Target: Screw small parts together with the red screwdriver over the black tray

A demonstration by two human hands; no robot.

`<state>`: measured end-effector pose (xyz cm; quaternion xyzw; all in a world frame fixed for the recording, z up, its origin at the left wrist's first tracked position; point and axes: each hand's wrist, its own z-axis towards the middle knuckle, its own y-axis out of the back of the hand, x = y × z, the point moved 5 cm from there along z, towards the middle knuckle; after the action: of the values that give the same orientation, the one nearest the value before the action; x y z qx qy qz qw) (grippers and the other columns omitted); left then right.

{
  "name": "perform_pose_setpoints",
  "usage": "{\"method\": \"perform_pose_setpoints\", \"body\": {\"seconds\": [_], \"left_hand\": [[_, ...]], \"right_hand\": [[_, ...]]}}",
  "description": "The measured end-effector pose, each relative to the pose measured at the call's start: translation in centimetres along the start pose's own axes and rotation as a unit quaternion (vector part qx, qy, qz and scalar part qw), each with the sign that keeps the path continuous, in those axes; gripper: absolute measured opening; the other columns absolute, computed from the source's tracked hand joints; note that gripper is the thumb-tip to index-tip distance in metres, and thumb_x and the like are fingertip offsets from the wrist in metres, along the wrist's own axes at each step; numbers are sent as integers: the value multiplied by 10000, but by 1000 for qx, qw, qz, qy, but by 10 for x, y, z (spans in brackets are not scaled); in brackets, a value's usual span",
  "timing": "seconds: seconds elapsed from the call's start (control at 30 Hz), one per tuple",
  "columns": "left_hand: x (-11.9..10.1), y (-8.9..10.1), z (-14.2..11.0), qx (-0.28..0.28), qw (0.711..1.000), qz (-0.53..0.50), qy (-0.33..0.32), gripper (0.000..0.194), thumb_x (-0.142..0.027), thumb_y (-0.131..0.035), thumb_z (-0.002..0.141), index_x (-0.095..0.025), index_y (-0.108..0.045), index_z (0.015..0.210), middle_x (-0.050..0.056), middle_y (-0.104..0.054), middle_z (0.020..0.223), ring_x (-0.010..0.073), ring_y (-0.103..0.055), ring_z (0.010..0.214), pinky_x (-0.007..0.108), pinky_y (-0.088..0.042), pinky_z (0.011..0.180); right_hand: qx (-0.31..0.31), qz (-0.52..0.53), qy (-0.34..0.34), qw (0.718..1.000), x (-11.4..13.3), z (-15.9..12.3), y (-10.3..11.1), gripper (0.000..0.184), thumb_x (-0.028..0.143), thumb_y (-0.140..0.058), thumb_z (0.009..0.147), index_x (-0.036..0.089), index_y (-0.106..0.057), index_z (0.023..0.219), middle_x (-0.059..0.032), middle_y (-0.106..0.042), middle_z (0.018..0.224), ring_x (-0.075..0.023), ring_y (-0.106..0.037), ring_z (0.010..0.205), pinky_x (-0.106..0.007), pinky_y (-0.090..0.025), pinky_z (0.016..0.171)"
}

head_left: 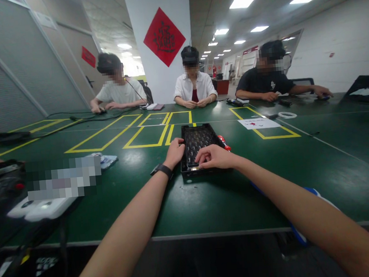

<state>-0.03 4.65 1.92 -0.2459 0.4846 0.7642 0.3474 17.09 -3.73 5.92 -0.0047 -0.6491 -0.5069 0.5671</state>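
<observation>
A black rectangular case lies on the green table with its inside facing up. Several small shiny pieces sit in rows in its dark interior. My left hand, with a dark watch on the wrist, grips the case's left side, its fingertips over the rim. Above the near end of the case, my right hand has its fingers curled together in a pinch. By those fingertips is a small pale piece at the near edge; whether they hold anything is too small to tell. A red shiny object lies against the case's right side, partly hidden.
Yellow tape outlines mark the table. Right of the case are a printed white sheet and a white ring. A white device and cables lie left. Three people sit across; a blue-and-white item is under my right forearm.
</observation>
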Motion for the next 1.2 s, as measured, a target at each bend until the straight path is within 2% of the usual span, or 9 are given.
{"method": "perform_pose_setpoints", "body": {"seconds": [0.3,0.47,0.9,1.2], "left_hand": [[-1,0,-1,0,1000,1,-1,320,-158,-421,717,-142,-546,1010,92,-591,1052,199,-524,1035,340,-417,919],[-1,1,-1,-3,1000,-1,2,315,-155,-423,716,-146,-548,1005,90,-590,1060,199,-525,1036,337,-418,917],[-1,2,-2,-3,1000,-11,-7,319,-157,-426,705,-157,-546,1001,81,-589,1065,195,-524,1033,336,-414,923],[-2,1,-1,-9,1000,-7,4,316,-145,-430,698,-155,-558,987,87,-600,1041,205,-532,1022,344,-427,905]], "right_hand": [[-19,-13,0,1000,-1,1,2,328,293,-691,629,120,-646,904,-52,-692,765,-88,-572,593,-189,-392,554],[-8,5,-11,1000,-2,1,0,327,297,-681,640,119,-637,912,-54,-689,760,-81,-556,557,-186,-383,524],[-7,-13,6,1000,5,-1,1,316,289,-673,654,116,-644,917,-54,-687,777,-87,-561,592,-196,-390,559],[-11,-14,2,1000,0,0,0,310,301,-673,658,120,-636,908,-46,-682,752,-85,-553,575,-190,-383,538]]}}
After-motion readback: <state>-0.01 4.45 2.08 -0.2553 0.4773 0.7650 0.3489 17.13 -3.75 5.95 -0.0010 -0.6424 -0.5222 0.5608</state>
